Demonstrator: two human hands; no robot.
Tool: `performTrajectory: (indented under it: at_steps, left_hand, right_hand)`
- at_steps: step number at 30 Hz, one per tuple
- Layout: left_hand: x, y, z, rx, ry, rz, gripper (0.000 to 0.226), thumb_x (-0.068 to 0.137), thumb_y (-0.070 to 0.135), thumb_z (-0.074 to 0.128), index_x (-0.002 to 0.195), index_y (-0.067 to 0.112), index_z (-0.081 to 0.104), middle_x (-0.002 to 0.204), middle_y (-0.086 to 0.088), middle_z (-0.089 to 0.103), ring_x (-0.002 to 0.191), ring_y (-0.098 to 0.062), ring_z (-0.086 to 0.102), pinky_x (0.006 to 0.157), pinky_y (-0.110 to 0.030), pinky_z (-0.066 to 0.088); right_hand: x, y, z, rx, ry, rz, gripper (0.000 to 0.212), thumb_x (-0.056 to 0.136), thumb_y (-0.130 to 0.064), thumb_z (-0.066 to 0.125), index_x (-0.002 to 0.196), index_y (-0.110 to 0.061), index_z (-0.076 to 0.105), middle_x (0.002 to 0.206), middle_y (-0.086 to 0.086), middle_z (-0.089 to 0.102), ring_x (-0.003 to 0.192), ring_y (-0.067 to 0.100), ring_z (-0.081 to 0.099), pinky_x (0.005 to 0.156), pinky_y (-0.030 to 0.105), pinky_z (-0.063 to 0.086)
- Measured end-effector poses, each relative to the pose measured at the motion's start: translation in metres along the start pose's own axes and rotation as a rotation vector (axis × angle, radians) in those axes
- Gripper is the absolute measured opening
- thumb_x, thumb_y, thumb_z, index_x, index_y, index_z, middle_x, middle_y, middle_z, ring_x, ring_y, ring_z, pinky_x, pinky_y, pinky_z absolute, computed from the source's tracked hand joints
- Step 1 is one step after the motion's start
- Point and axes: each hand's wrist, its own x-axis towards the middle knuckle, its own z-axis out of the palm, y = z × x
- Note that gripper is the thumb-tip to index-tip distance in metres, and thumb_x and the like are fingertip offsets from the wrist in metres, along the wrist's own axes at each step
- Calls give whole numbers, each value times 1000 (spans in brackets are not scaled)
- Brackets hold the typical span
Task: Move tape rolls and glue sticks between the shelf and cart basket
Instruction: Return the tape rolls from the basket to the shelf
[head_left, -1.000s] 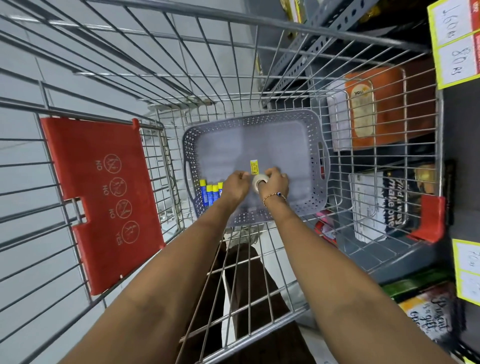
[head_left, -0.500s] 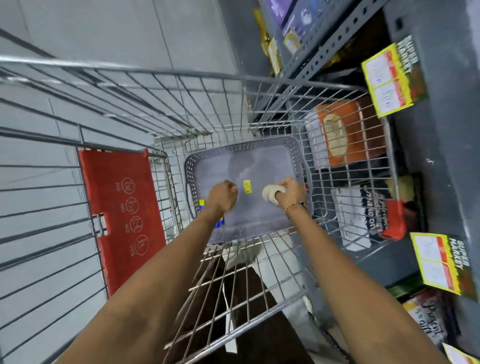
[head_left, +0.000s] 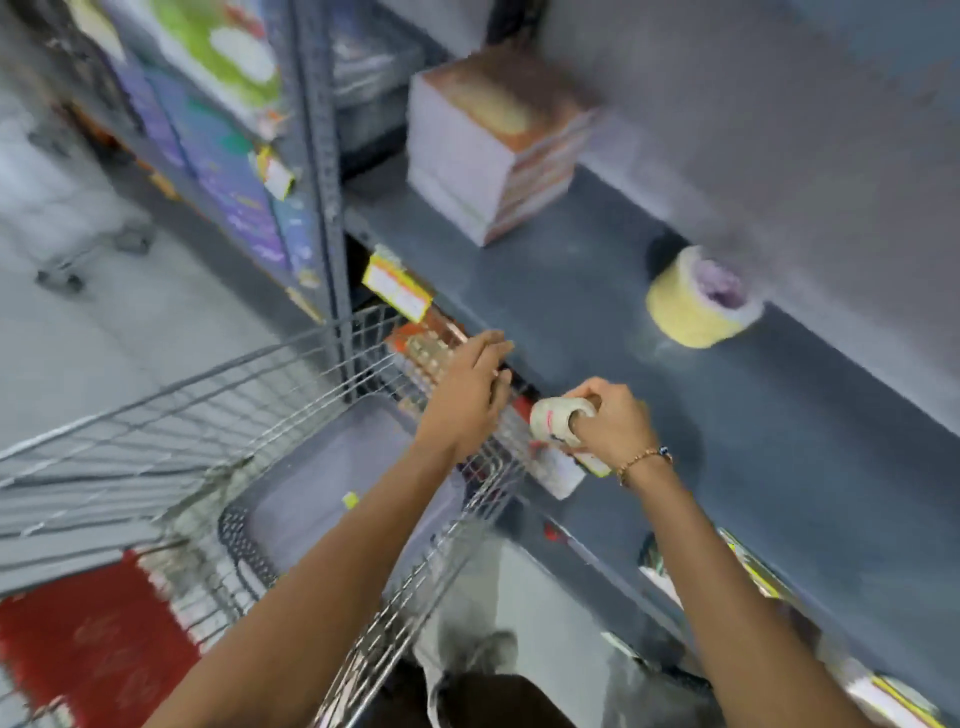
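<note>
My right hand (head_left: 610, 418) grips a whitish tape roll (head_left: 556, 421) at the front edge of the dark grey shelf (head_left: 779, 415), just right of the cart's wire wall. Over that wire wall, my left hand (head_left: 470, 397) hovers with fingers loosely spread and nothing in it. A wider yellow tape roll (head_left: 693, 301) lies on its side farther back on the shelf. The grey perforated basket (head_left: 244, 540) sits in the cart (head_left: 208, 395) below my left arm, a small yellow tag (head_left: 350, 500) on its floor. No glue sticks show; the image is blurred.
A stack of white pads (head_left: 488, 150) stands at the shelf's back left beside a perforated metal upright (head_left: 324, 171). Yellow price tags (head_left: 396, 283) hang on the shelf edge. The cart's red child-seat flap (head_left: 88, 654) is at lower left. Packaged goods fill the shelf below.
Both hands rose out of the basket and moved right toward the shelf, the right still holding the tape roll. The view swung up from the cart to the shelf.
</note>
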Motion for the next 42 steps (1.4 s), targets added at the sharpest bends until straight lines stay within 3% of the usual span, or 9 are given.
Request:
performTrajectory:
  at_steps: [4,10,13,15,22,30,35,39,42]
  left_hand:
    - [21,68,37,29,-93,185,40,94,19,44,130,3,49,139,-17,47,132,-29,40,113,-25,22]
    - [30,150,112,105,-279,316,43,97,19,42,138,5,40,148,-15,34,141,-28,28,117,-29,20]
    - [36,168,141,135,-330,318,44,98,18,42,139,4,38,151,-14,31,144,-26,23,118,-26,16]
    - [41,180,165,186,-383,304,46,98,20,40,141,3,35,153,-13,27,145,-26,18,119,-28,14]
    - [46,176,196,410,-449,240,56,99,33,33,146,4,20,158,-12,13,148,-28,5,123,-40,10]
    - [52,165,187,411,-456,311,60,98,43,33,148,12,19,159,-5,12,148,-19,4,123,-33,6]
    - [53,161,186,374,-452,309,61,98,45,32,148,13,19,160,-3,12,148,-17,3,123,-32,5]
    - [55,160,184,337,-450,299,61,97,46,34,148,16,21,159,0,13,148,-15,4,123,-31,8]
    - [57,159,183,294,-442,296,61,96,46,38,147,16,24,159,1,17,148,-14,6,122,-31,10]
  right_hand:
    - [-13,58,-65,147,100,83,22,72,-1,63,89,-14,71,87,7,70,82,21,65,68,21,58]
    - [-33,162,-151,294,272,278,28,74,0,65,64,-25,58,92,7,65,88,30,69,70,52,60]
    - [-35,197,-178,241,286,326,14,81,-9,62,75,-21,61,102,10,72,94,32,71,79,26,59]
    - [-37,217,-191,237,251,386,7,83,-12,64,89,-16,65,102,9,73,85,27,74,53,5,51]
    - [-12,235,-183,219,83,438,9,84,-9,58,76,-6,60,80,13,65,77,37,74,59,31,58]
    - [16,235,-172,144,95,473,16,85,-13,53,69,-11,56,57,5,61,21,10,54,39,14,44]
    - [30,231,-179,237,96,513,22,87,-13,52,103,-1,62,91,14,71,66,32,75,53,29,58]
    - [45,226,-187,304,112,571,22,88,-10,52,106,1,58,67,10,64,91,38,72,38,22,51]
    - [55,229,-196,336,107,598,35,87,-13,58,118,4,53,94,17,68,93,39,70,63,38,60]
